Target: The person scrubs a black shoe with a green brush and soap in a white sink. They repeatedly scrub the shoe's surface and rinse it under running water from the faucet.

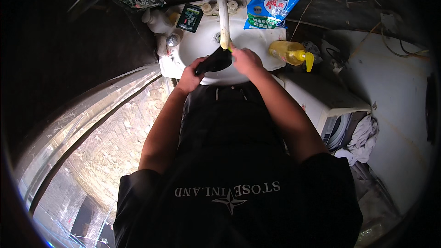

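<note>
Over the front of the white sink (193, 46), my left hand (189, 78) is closed round the near end of a black, shoe-shaped item (217, 62). The item lies slantwise, its far end under the mouth of the pale curved spout (223, 20). On its right side, my right hand (247, 60) is closed on a thin yellow-green thing (231, 47), which touches or nearly touches the black item. Most of that thing is hidden by the fingers, so its kind does not show. I cannot make out any running water.
A yellow pump bottle (287, 53) lies tilted on the sink's right rim. Behind stand a blue detergent bag (271, 5) and a dark packet (189, 17). A white bottle (157, 21) is at the back left. Right of me stands a washing machine (328, 98) with white cloth (363, 140) beside its door.
</note>
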`<state>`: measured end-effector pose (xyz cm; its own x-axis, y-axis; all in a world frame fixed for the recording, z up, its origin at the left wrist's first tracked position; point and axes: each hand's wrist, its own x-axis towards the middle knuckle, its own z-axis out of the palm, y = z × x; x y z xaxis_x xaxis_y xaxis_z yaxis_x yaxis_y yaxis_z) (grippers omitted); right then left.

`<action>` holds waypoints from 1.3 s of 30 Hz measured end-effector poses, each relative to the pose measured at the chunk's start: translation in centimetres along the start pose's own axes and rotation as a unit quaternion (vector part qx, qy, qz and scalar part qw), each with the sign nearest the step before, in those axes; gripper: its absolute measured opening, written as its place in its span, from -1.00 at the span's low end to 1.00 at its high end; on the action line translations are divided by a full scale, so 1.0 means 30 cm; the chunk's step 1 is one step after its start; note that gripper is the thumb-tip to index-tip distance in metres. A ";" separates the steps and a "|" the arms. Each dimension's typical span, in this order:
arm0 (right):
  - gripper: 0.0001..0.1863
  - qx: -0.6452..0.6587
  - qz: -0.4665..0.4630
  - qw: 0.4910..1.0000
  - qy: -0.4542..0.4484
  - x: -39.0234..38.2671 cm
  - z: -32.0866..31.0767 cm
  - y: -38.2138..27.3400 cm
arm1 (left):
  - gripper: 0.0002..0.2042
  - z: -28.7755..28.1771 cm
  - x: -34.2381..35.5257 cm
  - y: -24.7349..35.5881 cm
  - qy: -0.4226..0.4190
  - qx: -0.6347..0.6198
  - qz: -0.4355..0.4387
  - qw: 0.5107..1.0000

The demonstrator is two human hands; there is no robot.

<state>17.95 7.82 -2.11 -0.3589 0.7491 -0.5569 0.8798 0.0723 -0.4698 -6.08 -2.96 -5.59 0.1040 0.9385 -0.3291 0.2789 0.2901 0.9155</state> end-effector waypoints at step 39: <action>-0.48 0.109 -0.052 0.988 0.100 -0.094 0.140 0.088 | -0.31 0.022 0.001 0.167 0.130 -0.563 -0.278 0.767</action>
<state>19.98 3.13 -4.67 -0.3565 0.8614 -0.3618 0.7460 0.0293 -0.6653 -4.04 -1.60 -1.16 0.0338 0.5748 -0.8176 -0.8059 0.4996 0.3178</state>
